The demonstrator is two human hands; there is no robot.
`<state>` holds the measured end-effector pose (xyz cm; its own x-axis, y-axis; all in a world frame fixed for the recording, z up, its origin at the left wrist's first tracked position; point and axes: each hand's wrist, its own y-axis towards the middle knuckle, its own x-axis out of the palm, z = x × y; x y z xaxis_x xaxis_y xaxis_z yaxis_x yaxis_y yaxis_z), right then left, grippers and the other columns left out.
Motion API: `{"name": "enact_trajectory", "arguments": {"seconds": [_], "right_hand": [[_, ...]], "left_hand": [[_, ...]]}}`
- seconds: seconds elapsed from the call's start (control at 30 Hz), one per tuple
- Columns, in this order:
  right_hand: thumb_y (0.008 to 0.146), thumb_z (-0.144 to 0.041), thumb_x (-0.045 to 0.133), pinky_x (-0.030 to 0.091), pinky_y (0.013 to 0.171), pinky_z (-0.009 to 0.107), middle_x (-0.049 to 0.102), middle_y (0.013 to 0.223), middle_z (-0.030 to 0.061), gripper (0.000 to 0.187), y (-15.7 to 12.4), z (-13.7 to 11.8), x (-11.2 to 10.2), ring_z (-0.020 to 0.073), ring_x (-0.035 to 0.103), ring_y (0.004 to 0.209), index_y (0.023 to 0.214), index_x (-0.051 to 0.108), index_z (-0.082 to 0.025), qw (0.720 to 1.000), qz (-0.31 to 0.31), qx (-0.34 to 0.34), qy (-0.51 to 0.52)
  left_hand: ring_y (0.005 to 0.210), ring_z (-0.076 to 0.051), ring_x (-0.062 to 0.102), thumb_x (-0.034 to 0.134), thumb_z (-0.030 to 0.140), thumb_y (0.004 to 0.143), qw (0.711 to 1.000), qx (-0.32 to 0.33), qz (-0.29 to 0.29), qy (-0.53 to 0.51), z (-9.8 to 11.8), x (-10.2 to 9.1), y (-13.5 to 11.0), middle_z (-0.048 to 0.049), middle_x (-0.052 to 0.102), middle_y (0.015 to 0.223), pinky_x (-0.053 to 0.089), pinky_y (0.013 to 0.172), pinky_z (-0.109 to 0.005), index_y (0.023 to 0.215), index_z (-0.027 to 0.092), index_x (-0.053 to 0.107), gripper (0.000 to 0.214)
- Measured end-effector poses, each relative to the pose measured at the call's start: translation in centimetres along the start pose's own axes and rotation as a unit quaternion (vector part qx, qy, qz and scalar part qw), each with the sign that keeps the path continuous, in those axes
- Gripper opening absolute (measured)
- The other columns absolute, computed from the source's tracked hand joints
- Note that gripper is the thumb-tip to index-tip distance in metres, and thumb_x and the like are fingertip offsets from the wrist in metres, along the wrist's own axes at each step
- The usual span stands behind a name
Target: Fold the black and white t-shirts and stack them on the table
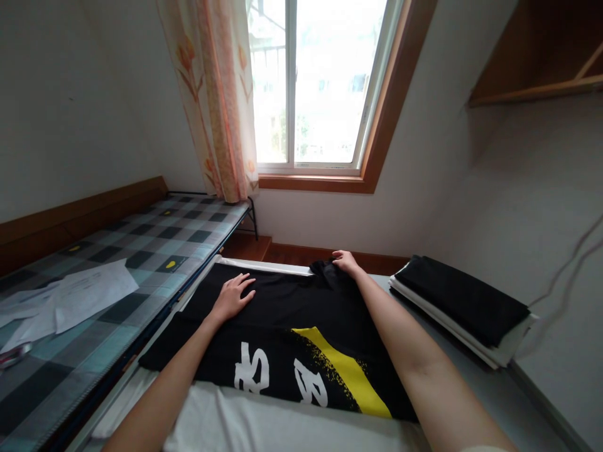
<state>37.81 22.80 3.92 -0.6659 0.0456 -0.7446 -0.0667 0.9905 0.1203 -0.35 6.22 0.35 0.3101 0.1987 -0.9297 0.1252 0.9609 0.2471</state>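
A black T-shirt point(282, 320) with white characters and a yellow stripe lies spread on a white-covered table point(264, 427) in front of me. My left hand point(233, 295) rests flat on the shirt's left part, fingers stretched out. At the shirt's far edge, my right hand point(346, 260) has its fingers curled on a bunched fold of the black cloth.
A stack of folded black and white garments point(464, 307) sits to the right, near the wall. A cot with a checked mattress point(141, 251) stands on the left, with white papers point(80, 295) on it. Window and curtain point(217, 94) are ahead; a wooden shelf point(541, 56) hangs upper right.
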Motion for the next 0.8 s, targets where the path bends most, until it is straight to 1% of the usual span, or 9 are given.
{"name": "enact_trajectory", "arguments": {"seconds": [0.1, 0.2, 0.27, 0.37, 0.43, 0.5, 0.6, 0.7, 0.8], "right_hand": [[0.074, -0.020, 0.059, 0.052, 0.079, 0.034, 0.070, 0.097, 0.0131, 0.043, -0.4, -1.1, -1.9, 0.0207, 0.066, 0.086, 0.116, 0.063, -0.011, 0.998, 0.025, -0.014, 0.053], [0.075, -0.023, 0.056, 0.052, 0.079, 0.031, 0.069, 0.098, 0.0091, 0.047, -3.5, -2.3, -4.5, 0.0181, 0.065, 0.087, 0.121, 0.061, -0.014, 0.985, 0.018, -0.100, 0.139], [0.074, -0.026, 0.061, 0.051, 0.081, 0.031, 0.070, 0.096, 0.0061, 0.047, -7.4, -2.8, -6.1, 0.0176, 0.064, 0.086, 0.119, 0.064, -0.017, 0.964, -0.080, -0.184, 0.177], [0.075, -0.030, 0.066, 0.048, 0.090, 0.033, 0.072, 0.095, 0.0033, 0.042, -14.0, -2.6, -7.6, 0.0193, 0.064, 0.092, 0.116, 0.067, -0.021, 0.918, -0.306, -0.230, 0.106], [0.076, -0.033, 0.065, 0.048, 0.090, 0.032, 0.072, 0.098, 0.0035, 0.038, -17.3, -1.4, -8.1, 0.0203, 0.065, 0.094, 0.113, 0.069, -0.023, 0.910, -0.348, -0.213, 0.072], [0.078, -0.035, 0.063, 0.050, 0.084, 0.031, 0.073, 0.094, 0.0042, 0.035, -19.0, 0.3, -8.3, 0.0200, 0.065, 0.088, 0.110, 0.070, -0.022, 0.934, -0.306, -0.176, 0.048], [0.079, -0.034, 0.059, 0.050, 0.069, 0.030, 0.070, 0.079, 0.0049, 0.035, -19.2, 2.7, -8.5, 0.0188, 0.064, 0.071, 0.108, 0.069, -0.019, 0.981, -0.169, -0.092, 0.006], [0.080, -0.036, 0.059, 0.048, 0.067, 0.030, 0.068, 0.075, 0.0052, 0.038, -18.9, 3.5, -8.4, 0.0189, 0.063, 0.069, 0.112, 0.065, -0.017, 0.997, -0.072, -0.024, -0.009], [0.082, -0.038, 0.059, 0.047, 0.067, 0.028, 0.068, 0.077, 0.0035, 0.046, -19.5, 2.5, -7.2, 0.0176, 0.062, 0.070, 0.123, 0.058, -0.018, 0.995, -0.090, -0.032, 0.028]], "left_hand": [[0.136, -0.027, 0.040, 0.048, 0.046, 0.090, 1.000, 0.000, 0.000, -0.001, 0.0, -0.1, 0.0, -0.0055, 0.050, 0.143, 0.031, 0.111, -0.046, 0.129, 0.028, 0.058, 0.044], [0.136, -0.027, 0.039, 0.048, 0.047, 0.090, 1.000, 0.000, -0.001, -0.001, 0.0, -0.1, 0.1, -0.0056, 0.050, 0.144, 0.031, 0.110, -0.046, 0.129, 0.028, 0.058, 0.045], [0.136, -0.027, 0.040, 0.048, 0.047, 0.090, 1.000, 0.000, -0.002, -0.005, 0.0, -0.1, 0.1, -0.0059, 0.050, 0.143, 0.031, 0.110, -0.047, 0.129, 0.028, 0.058, 0.045], [0.134, -0.028, 0.042, 0.050, 0.046, 0.089, 1.000, 0.002, 0.003, -0.018, -0.2, 0.0, 0.0, -0.0065, 0.053, 0.140, 0.032, 0.110, -0.048, 0.127, 0.028, 0.060, 0.043], [0.131, -0.029, 0.045, 0.053, 0.044, 0.087, 0.999, 0.002, 0.020, -0.026, -0.1, -0.1, 0.0, -0.0075, 0.055, 0.137, 0.035, 0.107, -0.048, 0.122, 0.027, 0.063, 0.040], [0.124, -0.030, 0.049, 0.054, 0.041, 0.086, 0.998, -0.007, 0.048, -0.032, 0.5, -0.3, 0.2, -0.0089, 0.058, 0.130, 0.039, 0.102, -0.048, 0.114, 0.025, 0.067, 0.034], [0.105, -0.027, 0.058, 0.054, 0.038, 0.086, 0.995, -0.009, 0.063, -0.080, 3.1, -0.5, 1.2, -0.0091, 0.065, 0.108, 0.046, 0.093, -0.043, 0.102, 0.022, 0.070, 0.028], [0.083, -0.021, 0.063, 0.055, 0.043, 0.086, 0.978, 0.013, -0.012, -0.208, 7.5, -0.2, 3.0, -0.0064, 0.068, 0.088, 0.050, 0.079, -0.033, 0.103, 0.018, 0.068, 0.033], [0.075, -0.020, 0.065, 0.057, 0.056, 0.082, 0.950, 0.010, -0.122, -0.287, 12.5, 0.8, 4.9, -0.0056, 0.070, 0.083, 0.049, 0.072, -0.029, 0.115, 0.017, 0.064, 0.051]]}}
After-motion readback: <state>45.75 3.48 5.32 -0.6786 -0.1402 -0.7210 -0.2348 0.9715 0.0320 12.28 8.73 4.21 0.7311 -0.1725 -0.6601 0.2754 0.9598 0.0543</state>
